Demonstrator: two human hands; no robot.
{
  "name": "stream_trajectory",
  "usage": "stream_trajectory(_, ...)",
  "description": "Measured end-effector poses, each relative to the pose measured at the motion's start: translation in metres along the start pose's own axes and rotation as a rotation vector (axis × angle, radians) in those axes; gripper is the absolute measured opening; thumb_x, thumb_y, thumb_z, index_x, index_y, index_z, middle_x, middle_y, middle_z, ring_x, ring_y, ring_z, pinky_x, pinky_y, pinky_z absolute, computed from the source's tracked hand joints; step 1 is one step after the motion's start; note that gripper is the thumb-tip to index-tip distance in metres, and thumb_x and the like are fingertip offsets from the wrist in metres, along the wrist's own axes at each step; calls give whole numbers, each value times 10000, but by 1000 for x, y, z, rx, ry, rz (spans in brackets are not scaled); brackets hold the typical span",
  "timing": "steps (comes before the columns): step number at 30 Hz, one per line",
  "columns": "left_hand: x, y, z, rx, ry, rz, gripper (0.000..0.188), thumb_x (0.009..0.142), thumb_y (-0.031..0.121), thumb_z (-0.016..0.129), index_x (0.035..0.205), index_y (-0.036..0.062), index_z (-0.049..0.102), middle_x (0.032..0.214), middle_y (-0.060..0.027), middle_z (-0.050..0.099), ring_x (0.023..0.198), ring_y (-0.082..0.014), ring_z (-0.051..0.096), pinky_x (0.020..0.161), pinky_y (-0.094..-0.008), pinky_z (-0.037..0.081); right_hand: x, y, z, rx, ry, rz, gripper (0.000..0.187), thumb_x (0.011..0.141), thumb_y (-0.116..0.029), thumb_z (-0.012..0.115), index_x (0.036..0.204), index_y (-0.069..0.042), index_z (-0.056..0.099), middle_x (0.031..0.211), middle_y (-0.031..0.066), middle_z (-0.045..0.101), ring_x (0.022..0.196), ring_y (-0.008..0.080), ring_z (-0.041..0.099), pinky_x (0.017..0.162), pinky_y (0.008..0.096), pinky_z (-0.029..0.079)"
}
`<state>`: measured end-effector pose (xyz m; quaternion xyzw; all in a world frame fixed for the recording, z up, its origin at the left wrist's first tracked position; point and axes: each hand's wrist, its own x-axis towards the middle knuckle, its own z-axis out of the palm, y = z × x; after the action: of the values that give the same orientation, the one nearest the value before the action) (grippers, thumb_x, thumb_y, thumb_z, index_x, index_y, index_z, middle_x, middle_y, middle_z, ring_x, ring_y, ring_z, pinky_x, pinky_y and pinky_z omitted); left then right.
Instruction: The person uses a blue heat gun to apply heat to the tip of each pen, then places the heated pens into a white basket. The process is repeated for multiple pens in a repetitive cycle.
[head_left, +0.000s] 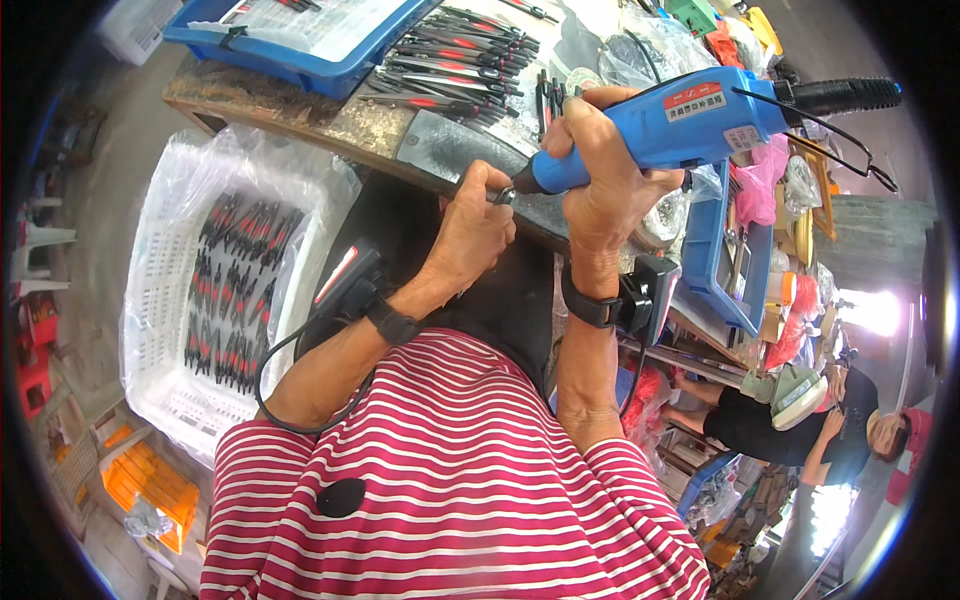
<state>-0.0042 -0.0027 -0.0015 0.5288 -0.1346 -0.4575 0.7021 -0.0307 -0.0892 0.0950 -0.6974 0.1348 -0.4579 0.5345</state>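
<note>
My right hand [605,160] is wrapped round the body of a blue electric screwdriver [670,118], held nearly level with its black nose pointing left. My left hand [468,225] is closed in a pinch at that nose. A small dark piece with a shiny end [505,196] shows at its fingertips, touching or very close to the screwdriver's tip; the rest of it is hidden in the fist. Both hands are over the front edge of the workbench, by a grey metal plate [450,150]. Beyond them lies a pile of slim black-and-red tools [460,60].
On the left, a white plastic basket [150,270] lined with clear film holds rows of similar black-and-red tools. A blue tray [310,70] sits at the bench's far left. Another blue bin [735,290] stands at right. Another person [800,420] sits farther off to the right.
</note>
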Motion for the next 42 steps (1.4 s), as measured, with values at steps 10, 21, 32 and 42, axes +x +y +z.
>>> stream_trajectory(10,4,5,-8,-10,-65,-57,224,841,11,460,1042,76,388,577,-25,488,432,-68,402,342,-224,304,10,9,-13,31,-408,25,196,683,69,564,870,39,512,619,98,518,486,149,495,484,291,439)
stream_trajectory(21,5,-4,-5,145,18,48,263,807,-22,496,1043,34,393,617,-94,532,482,-195,518,439,-338,396,-1,12,-9,83,-222,-41,159,731,32,562,881,58,514,644,102,535,493,154,503,531,319,471)
stream_trajectory(32,4,-14,3,407,176,165,324,786,-23,510,1074,40,377,803,-246,582,760,-453,583,663,-461,442,-7,15,0,-44,-174,-82,165,726,17,552,880,53,503,674,87,530,558,147,525,530,281,446)
stream_trajectory(42,6,-15,-3,261,101,165,328,784,-17,518,1073,27,370,857,-256,567,771,-422,604,671,-445,448,-8,-2,0,-53,-157,5,103,708,23,571,806,31,537,644,61,542,542,126,538,529,248,440)
